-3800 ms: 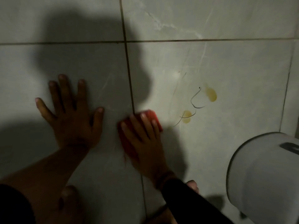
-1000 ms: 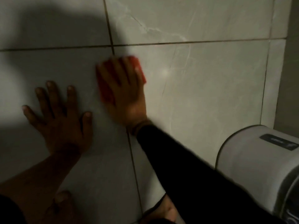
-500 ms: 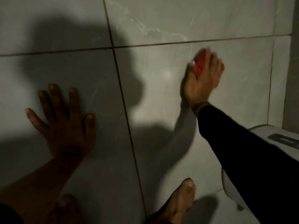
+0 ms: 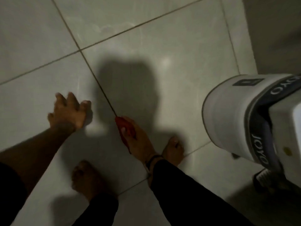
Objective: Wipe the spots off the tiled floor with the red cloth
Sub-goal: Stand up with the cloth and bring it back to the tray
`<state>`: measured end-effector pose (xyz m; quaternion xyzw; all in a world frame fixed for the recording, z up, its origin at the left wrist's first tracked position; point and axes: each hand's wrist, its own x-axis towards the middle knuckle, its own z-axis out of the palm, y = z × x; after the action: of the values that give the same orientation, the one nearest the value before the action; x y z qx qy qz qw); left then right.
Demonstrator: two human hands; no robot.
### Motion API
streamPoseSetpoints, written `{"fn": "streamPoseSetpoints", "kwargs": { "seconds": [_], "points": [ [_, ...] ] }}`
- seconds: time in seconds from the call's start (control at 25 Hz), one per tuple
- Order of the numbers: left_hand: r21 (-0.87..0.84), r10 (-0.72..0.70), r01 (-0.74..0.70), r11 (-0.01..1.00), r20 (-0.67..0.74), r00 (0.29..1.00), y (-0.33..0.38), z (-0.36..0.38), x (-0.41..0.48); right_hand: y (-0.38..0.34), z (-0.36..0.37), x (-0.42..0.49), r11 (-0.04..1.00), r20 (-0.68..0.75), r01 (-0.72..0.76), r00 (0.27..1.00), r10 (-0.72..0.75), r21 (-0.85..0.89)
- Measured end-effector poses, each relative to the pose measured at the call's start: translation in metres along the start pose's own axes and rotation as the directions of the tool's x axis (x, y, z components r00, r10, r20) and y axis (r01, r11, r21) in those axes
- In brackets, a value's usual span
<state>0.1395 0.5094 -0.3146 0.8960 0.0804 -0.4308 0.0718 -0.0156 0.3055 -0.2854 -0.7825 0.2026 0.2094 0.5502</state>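
Note:
The red cloth (image 4: 126,129) is bunched in my right hand (image 4: 138,141), low in the middle of the view, above the floor beside a grout line. My left hand (image 4: 69,110) hovers to the left with its fingers loosely spread and holds nothing. The grey tiled floor (image 4: 171,46) shows no yellow spots in view; a faint light smear lies on the far tile. Dark shadow covers the centre tile.
A white appliance (image 4: 244,115) with a dark band lettered JOYO stands at the right, on small feet. My bare feet (image 4: 88,180) (image 4: 173,150) are planted close below the hands. A wall edge (image 4: 268,38) rises at the far right.
My right hand has pulled the cloth back from the far right tile toward my feet. My left hand has lifted off the floor. The view has tilted and risen.

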Motion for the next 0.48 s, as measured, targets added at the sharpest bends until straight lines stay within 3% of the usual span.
{"fn": "streamPoseSetpoints", "kwargs": {
  "seconds": [0.04,0.12,0.2,0.32,0.4,0.48],
  "points": [
    [-0.141,0.039,-0.02,0.99,0.14,0.989,0.024,-0.013,-0.023,-0.01,-0.013,-0.021,0.989,-0.008,-0.085,0.996,0.087,0.123],
    [-0.493,0.092,0.112,0.863,0.372,0.924,0.089,-0.024,-0.092,-0.047,-0.052,-0.068,0.918,-0.09,-0.256,0.951,0.295,0.302],
    [-0.534,0.177,0.159,0.831,0.523,0.834,0.152,-0.039,-0.171,-0.081,-0.105,-0.115,0.855,-0.262,-0.323,0.856,0.447,0.405],
    [-0.541,0.347,-0.01,0.841,0.527,0.776,0.236,-0.059,-0.275,-0.104,-0.187,-0.168,0.651,-0.381,-0.186,0.68,0.626,0.736],
    [-0.532,0.512,-0.231,0.815,0.473,0.717,0.285,-0.064,-0.317,-0.114,-0.247,-0.194,0.587,-0.435,-0.118,0.558,0.706,0.801],
    [-0.433,0.588,-0.412,0.802,0.449,0.673,0.342,-0.062,-0.349,-0.11,-0.304,-0.217,0.513,-0.448,-0.017,0.462,0.765,0.858]
  ]
}}
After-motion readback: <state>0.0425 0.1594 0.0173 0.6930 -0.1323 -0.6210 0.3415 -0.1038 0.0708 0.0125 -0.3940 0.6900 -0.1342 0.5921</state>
